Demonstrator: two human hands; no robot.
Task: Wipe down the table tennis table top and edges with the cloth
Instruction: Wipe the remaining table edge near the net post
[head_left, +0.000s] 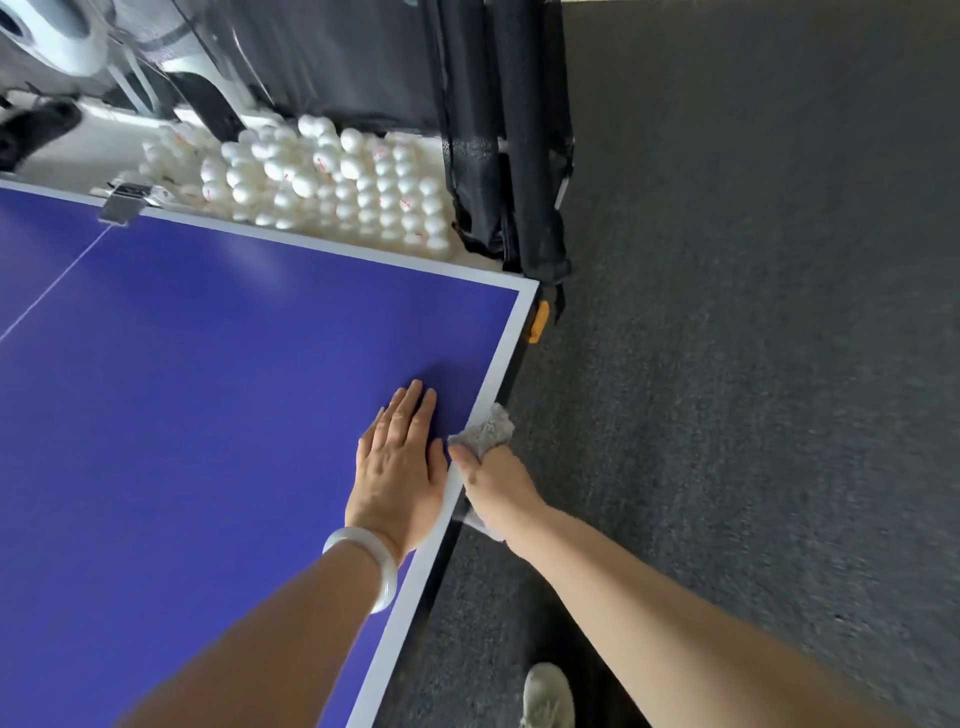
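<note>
Right hand (493, 483) gripped the cloth (485, 428) over the desk's (208, 364) right edge, a bit short of the far right corner. Left hand (400, 467) lay flat, fingers straight, just beside it. Edge ran straight ahead, so probably a forward slide next.

Bright, even lighting. Soft pale glare streaks on the glossy blue white-edged bench (249, 260). The heap of white plastic balls (332, 176) is slightly overexposed. The grey carpeted floor (857, 519) is smeared towards the right edge. Straight lines bow from wide-angle distortion.
</note>
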